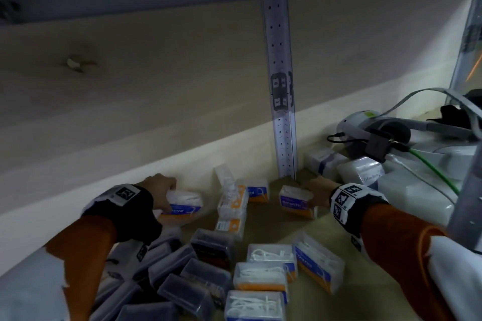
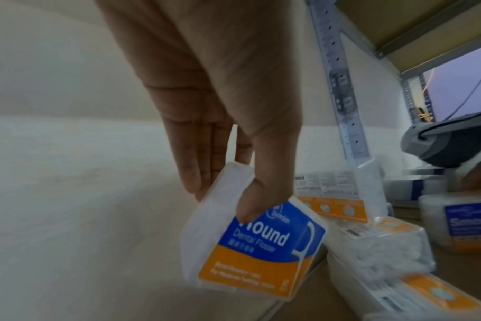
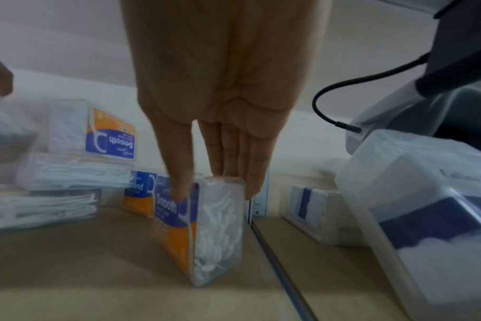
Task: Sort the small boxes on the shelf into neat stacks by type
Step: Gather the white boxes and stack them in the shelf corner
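Observation:
My left hand (image 1: 159,187) (image 2: 223,191) pinches a clear "Round" floss box (image 1: 184,204) (image 2: 256,245) with a blue and orange label, thumb on the label and fingers behind, near the back wall. My right hand (image 1: 317,189) (image 3: 214,186) pinches a "Smooth" floss box (image 1: 296,200) (image 3: 206,228) standing on edge on the shelf board, thumb on the label face, fingers on the far side. Between the hands is a small stack of the same boxes (image 1: 232,210) (image 3: 66,171). Dark boxes (image 1: 187,273) and several white floss boxes (image 1: 263,276) lie nearer to me.
A perforated metal upright (image 1: 280,101) stands at the back, just behind the right hand. Right of it are translucent containers (image 1: 362,169) (image 3: 426,217), a white headset (image 1: 370,125) and cables. The wall closes the back of the shelf.

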### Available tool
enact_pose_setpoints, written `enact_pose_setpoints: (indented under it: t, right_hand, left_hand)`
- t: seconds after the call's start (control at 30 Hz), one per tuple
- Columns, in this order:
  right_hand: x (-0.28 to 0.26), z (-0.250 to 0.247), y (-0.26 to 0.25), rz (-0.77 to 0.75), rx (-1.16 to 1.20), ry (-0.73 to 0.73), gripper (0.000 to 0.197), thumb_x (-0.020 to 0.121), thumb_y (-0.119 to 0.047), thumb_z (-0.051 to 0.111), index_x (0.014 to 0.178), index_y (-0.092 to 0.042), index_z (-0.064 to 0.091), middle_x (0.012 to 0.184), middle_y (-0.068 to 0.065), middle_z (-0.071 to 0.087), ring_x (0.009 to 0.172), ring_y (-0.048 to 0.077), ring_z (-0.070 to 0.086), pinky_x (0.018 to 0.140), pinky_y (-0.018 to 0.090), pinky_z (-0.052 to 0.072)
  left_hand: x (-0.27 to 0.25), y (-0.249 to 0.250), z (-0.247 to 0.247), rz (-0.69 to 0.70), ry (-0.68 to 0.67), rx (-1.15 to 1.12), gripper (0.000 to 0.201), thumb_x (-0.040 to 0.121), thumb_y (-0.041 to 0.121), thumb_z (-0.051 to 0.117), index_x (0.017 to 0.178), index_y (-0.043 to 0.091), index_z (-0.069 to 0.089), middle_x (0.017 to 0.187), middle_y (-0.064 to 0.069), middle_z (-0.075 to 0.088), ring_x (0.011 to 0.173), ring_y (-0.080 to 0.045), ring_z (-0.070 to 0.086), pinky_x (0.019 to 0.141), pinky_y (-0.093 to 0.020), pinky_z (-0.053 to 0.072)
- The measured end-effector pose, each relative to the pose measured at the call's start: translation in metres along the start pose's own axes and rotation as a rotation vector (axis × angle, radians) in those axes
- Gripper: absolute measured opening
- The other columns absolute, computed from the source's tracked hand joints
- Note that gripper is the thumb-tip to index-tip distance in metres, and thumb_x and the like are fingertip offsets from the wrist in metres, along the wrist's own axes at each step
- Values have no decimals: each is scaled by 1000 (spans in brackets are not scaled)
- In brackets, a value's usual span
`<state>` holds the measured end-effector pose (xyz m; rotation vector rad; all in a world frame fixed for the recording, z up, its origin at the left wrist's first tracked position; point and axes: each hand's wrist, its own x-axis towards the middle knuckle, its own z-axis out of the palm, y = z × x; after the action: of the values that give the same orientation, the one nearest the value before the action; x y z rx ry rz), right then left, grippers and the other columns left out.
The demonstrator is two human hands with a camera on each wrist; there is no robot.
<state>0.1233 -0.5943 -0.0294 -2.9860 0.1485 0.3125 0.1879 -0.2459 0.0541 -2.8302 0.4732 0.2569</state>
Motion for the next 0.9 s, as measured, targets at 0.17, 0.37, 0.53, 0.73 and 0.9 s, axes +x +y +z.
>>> enact_pose_setpoints:
  t: [0.17,0.37,0.53,0.73,0.9]
  right_hand:
    - [-12,-1,-7,26,-53,59,37,93,-23,53,127,-9,53,129,10,58,118,23,56,95,28,46]
    - [-36,-13,-5,44,-98,76,33,95,-26,47,122,-8,56,125,10,60,115,24,58,91,29,46]
    - [-59,-27,-4,41,-148,120,35,98,-27,41,125,-8,52,129,11,56,119,23,54,97,29,41]
    - [-79,-33,5,3,-183,208,34,94,-27,45,117,-5,58,123,14,60,115,25,56,96,31,47]
    - [-93,-35,8,5,-171,227,36,93,-25,50,121,-4,56,124,15,59,116,29,56,95,34,48]
  left_hand:
    - [-25,-3,-10,43,23,22,39,76,31,72,101,17,45,103,-5,52,90,-20,50,70,-25,39]
    - [-52,13,-27,122,60,-53,42,75,33,74,99,20,43,100,-5,52,84,-19,46,69,-23,33]
    - [-60,50,-35,205,150,-145,47,74,30,75,111,13,53,106,-9,59,83,-18,48,70,-23,36]
    - [-48,106,-30,278,177,-172,50,75,29,73,117,11,54,116,-11,61,101,-26,57,78,-27,43]
    - [-35,142,-16,310,115,-146,48,75,23,74,117,6,56,118,-14,60,104,-27,59,75,-25,42]
